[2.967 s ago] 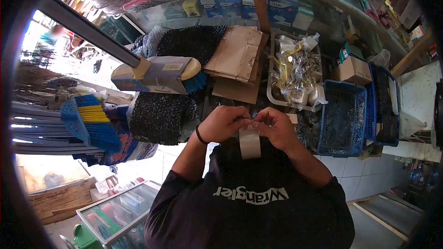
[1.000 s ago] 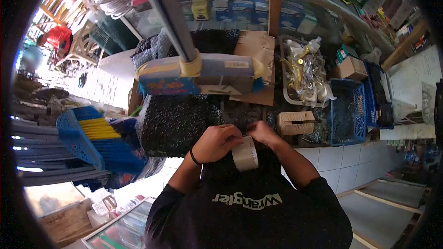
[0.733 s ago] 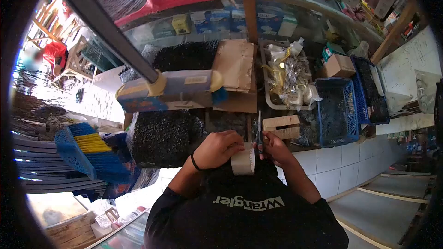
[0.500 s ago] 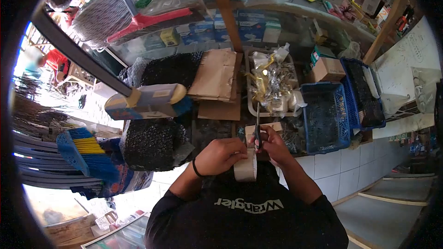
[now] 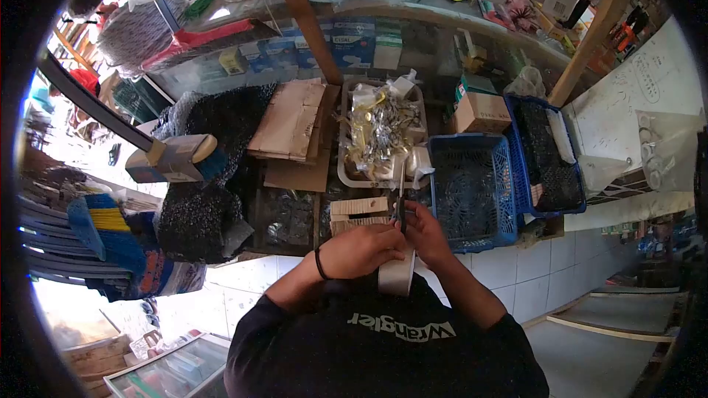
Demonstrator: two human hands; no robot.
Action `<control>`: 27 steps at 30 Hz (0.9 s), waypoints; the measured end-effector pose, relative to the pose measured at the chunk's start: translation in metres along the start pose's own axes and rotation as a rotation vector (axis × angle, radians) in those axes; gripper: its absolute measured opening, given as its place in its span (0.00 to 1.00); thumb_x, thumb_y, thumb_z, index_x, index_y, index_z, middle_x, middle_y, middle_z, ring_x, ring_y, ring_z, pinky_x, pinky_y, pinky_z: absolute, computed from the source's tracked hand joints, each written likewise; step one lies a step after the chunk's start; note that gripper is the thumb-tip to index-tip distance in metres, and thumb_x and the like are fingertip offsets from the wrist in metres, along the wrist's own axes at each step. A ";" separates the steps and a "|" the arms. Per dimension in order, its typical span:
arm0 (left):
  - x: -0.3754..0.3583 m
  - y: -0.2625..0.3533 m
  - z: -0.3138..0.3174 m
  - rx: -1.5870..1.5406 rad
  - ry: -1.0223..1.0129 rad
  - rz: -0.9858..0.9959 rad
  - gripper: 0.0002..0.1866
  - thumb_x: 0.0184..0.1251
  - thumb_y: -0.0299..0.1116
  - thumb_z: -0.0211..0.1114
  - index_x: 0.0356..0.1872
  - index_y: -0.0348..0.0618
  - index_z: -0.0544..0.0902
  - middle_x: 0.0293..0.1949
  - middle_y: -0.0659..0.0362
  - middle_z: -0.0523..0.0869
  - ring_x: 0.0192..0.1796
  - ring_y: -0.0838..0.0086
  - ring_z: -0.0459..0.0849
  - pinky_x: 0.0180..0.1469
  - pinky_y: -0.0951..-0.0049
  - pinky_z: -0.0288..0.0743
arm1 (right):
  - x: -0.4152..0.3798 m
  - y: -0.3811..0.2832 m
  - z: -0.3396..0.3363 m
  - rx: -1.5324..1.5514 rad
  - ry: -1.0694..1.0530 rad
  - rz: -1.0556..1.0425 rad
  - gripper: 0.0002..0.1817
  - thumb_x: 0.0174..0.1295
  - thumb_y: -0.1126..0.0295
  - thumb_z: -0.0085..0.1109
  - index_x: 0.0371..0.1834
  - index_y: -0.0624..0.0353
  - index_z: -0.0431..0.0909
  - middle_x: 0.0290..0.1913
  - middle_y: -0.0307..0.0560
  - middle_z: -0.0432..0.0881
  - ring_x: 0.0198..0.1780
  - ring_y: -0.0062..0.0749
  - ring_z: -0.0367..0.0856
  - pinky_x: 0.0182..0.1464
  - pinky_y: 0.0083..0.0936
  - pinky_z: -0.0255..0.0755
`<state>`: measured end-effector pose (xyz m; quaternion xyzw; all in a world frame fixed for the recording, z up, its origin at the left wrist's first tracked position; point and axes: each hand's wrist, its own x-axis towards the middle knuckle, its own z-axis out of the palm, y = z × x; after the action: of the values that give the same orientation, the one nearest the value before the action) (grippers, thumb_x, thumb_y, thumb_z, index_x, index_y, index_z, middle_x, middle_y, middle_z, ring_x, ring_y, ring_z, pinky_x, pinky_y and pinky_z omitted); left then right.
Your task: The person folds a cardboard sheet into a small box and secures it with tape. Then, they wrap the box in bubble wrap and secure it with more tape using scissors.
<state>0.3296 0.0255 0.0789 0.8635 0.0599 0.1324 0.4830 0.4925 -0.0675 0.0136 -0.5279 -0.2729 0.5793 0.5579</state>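
Observation:
My left hand (image 5: 365,252), with a black band at the wrist, is closed at the upper end of a wide beige roll of tape (image 5: 397,278), which hangs in front of my black shirt. Right beside it, my right hand (image 5: 428,237) is closed around the dark handles of a pair of scissors (image 5: 400,190). The blades point away from me, toward the tray. Both hands nearly touch, and the fingers hide the upper part of the tape. Just beyond my left hand lies a small slotted cardboard piece (image 5: 358,208).
A pale tray (image 5: 345,174) holds bagged metal parts. To its right stand a blue basket (image 5: 474,239) and a second blue basket (image 5: 532,206) with black wrap. Left are flattened cardboard (image 5: 287,121), black bubble wrap (image 5: 199,221), a broom head (image 5: 173,158) and a blue brush (image 5: 103,232).
The view has swung right, so the table's things sit farther left. More of the slotted cardboard now shows beyond my hands. Both hands keep hold of the tape and scissors, close together.

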 end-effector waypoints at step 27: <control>-0.077 -0.022 -0.041 0.096 -0.077 0.179 0.11 0.61 0.30 0.57 0.44 0.41 0.70 0.29 0.45 0.80 0.35 0.47 0.81 0.37 0.54 0.75 | -0.007 0.022 0.106 0.205 0.034 0.005 0.21 0.57 0.76 0.50 0.56 0.60 0.63 0.41 0.41 0.73 0.46 0.28 0.74 0.53 0.25 0.69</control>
<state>0.2449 0.0535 0.0673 0.8920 -0.0299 0.1387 0.4292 0.3865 -0.0501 0.0268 -0.4784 -0.2013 0.5965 0.6122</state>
